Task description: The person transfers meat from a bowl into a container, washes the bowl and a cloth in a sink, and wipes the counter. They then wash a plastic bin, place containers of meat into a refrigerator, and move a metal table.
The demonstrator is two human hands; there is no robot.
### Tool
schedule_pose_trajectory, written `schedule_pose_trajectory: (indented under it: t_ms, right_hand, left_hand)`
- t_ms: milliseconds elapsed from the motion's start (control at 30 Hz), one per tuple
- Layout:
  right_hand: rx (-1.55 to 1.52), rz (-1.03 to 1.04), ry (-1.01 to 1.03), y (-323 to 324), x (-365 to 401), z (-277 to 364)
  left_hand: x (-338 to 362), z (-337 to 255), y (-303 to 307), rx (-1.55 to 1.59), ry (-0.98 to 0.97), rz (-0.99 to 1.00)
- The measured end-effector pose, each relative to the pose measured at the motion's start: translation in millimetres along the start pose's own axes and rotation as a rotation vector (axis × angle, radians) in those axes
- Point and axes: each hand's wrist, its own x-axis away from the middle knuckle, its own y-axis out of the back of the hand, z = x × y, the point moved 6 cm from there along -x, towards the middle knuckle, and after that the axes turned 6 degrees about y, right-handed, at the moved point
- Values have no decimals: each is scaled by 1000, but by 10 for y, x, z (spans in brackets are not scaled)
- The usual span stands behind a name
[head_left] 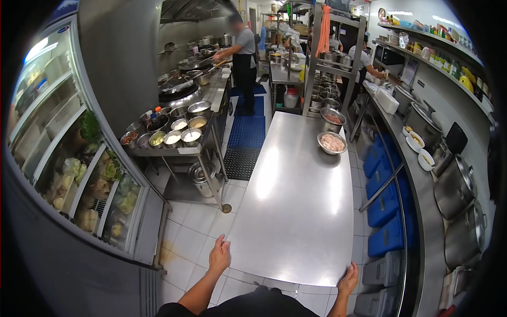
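A long steel table (296, 211) stretches away in front of me. My left hand (219, 254) is at its near left corner, fingers stretched forward along the edge. At the near right corner is my right hand (348, 279), its fingers also extended beside the edge. Neither hand has a loose item in it. Toward the table's far right end stands a metal bowl of pale raw meat (332, 142), and just behind it a deeper metal bowl of darker meat (332, 119).
A glass-door fridge (137, 216) stands at left, beside a steel stand with several food containers (173, 138). Blue mats (248, 132) lead to a person (244, 53) at the stove. Along the right runs a counter (409, 174) with large pots (455, 193) and blue bins (384, 211) below. Another person (362, 58) works farther back.
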Motion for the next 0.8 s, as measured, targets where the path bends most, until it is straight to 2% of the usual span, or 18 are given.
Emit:
schedule_pose_trajectory:
  t_ms: [100,200,333,500,600,800]
  right_hand:
    - [13,-15,25,-3,34,42]
    - [39,-8,51,-5,-4,67]
    - [132,39,14,14,7,86]
    - [234,152,43,-17,-38,-72]
    - [270,191,-17,-22,-42,10]
    - [328,212,-8,-49,-53,-102]
  left_hand:
    - [42,-105,32,19,-202,-97]
    - [37,-100,9,-9,-284,-108]
    - [17,-84,16,13,-184,-53]
    - [65,-160,110,126,-250,-134]
    - [35,-69,70,160,-286,-190]
    - [32,-99,105,188,-279,-158]
